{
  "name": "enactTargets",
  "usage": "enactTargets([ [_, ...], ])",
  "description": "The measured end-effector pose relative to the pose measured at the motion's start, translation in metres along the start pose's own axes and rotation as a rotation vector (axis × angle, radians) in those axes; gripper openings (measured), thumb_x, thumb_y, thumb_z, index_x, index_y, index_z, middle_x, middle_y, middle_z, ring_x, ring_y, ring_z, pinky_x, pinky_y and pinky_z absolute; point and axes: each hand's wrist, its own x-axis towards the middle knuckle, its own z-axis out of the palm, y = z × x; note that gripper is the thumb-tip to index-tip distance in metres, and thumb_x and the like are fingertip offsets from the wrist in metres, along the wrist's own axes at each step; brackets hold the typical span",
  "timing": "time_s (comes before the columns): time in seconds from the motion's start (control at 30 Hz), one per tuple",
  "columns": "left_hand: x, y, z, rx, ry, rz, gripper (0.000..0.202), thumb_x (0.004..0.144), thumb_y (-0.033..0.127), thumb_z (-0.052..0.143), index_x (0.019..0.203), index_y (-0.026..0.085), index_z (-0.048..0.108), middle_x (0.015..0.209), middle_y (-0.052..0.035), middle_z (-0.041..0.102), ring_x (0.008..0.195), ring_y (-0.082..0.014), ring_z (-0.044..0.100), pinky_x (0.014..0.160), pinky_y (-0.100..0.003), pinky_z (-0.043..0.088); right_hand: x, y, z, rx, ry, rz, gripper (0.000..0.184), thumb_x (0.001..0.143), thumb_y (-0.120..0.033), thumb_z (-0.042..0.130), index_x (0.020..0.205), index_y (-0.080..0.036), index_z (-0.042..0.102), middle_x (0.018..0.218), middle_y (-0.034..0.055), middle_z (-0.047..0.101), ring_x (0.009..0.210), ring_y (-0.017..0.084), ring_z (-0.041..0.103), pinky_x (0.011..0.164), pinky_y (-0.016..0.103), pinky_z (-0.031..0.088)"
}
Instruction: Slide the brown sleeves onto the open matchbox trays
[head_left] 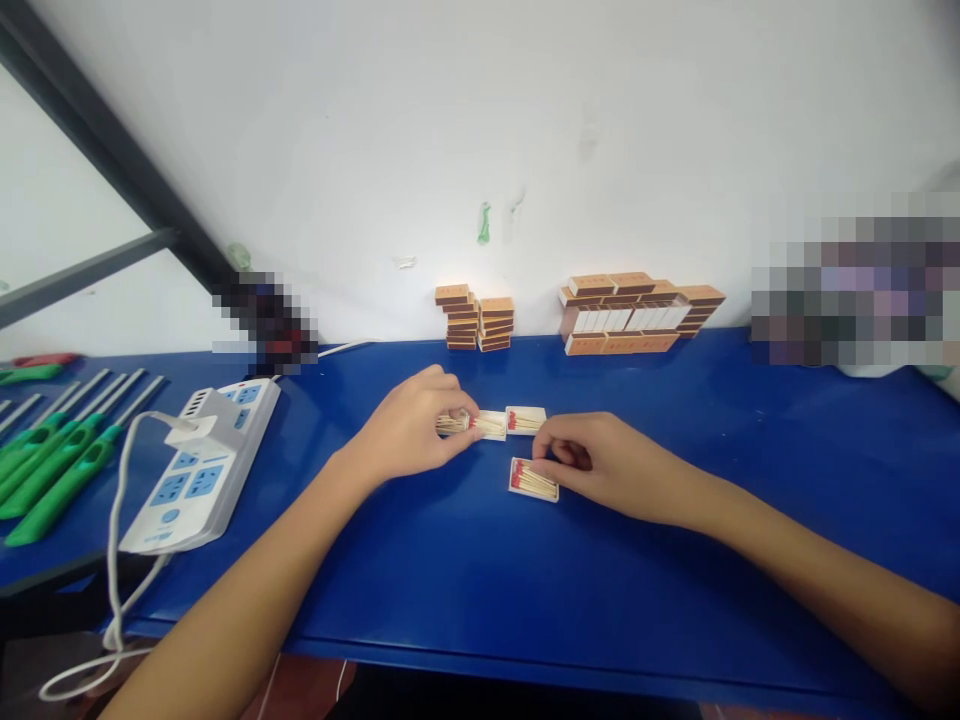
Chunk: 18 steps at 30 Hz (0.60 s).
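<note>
My left hand [420, 425] has its thumb and index finger closed across the end of a white matchbox tray [491, 426] with red-headed matches in it. More matches [451, 424] lie under its curled fingers, partly hidden. Just to the right, touching or nearly so, is a second filled tray [526, 420]. My right hand [592, 455] is closed in a pinch over the upper edge of a third tray of matches [534, 480], set nearer to me. Whatever is between its fingertips is hidden.
Stacked matchboxes stand against the wall in a small pile [480, 325] and a larger one [630, 318]. On the left are a white power strip [217, 480] with a plugged-in cable and several green-handled tools [67, 460]. The blue table [450, 580] ends at a front edge.
</note>
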Motion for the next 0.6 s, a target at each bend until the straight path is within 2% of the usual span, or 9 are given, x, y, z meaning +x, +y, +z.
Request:
enactTargets([
  [0.1,0.000,0.002,0.000,0.030,-0.049,0.028,0.021,0.089,0.037,0.079,0.100,0.019,0.078,0.090,-0.0049,0.069,0.089,-0.0218,0.056,0.075,-0.034,0.046,0.003,0.000,0.006,-0.033,0.026,0.000,0.021,0.097,-0.035,0.065,0.081,-0.023,0.068,0.065,-0.0032,0.055,0.058,0.013,0.049,0.056,0.027,0.034],
  [0.2,-0.002,-0.002,-0.014,0.068,-0.070,-0.020,0.021,0.086,0.038,0.081,0.095,0.020,0.077,0.087,-0.0039,0.069,0.088,-0.0215,0.058,0.075,-0.034,0.046,0.007,0.004,0.005,-0.102,0.096,-0.028,0.016,0.097,-0.027,0.063,0.082,-0.023,0.067,0.070,-0.0018,0.058,0.059,0.013,0.051,0.057,0.027,0.036],
  [0.33,-0.004,-0.008,-0.025,0.080,-0.080,-0.079,0.019,0.087,0.037,0.081,0.096,0.021,0.077,0.087,-0.0028,0.070,0.084,-0.0199,0.059,0.072,-0.033,0.044,0.015,0.014,0.005,-0.201,0.225,-0.064,0.008,0.098,-0.031,0.064,0.096,-0.023,0.067,0.085,0.0016,0.064,0.064,0.014,0.054,0.059,0.028,0.039],
  [0.5,-0.002,-0.008,-0.006,0.058,-0.138,-0.023,0.011,0.092,0.030,0.078,0.098,0.020,0.077,0.087,-0.0035,0.072,0.087,-0.0209,0.059,0.073,-0.032,0.044,0.020,0.019,0.006,-0.222,0.218,-0.059,0.010,0.098,-0.028,0.065,0.089,-0.023,0.067,0.085,0.0010,0.062,0.067,0.015,0.055,0.061,0.028,0.038],
  [0.6,-0.001,-0.009,0.006,0.067,-0.126,0.019,0.007,0.097,0.025,0.072,0.098,0.020,0.077,0.086,-0.0034,0.072,0.087,-0.0208,0.059,0.074,-0.032,0.044,0.022,0.020,0.004,-0.201,0.187,-0.061,0.010,0.097,-0.026,0.065,0.088,-0.023,0.067,0.085,0.0009,0.062,0.068,0.015,0.056,0.062,0.028,0.039],
])
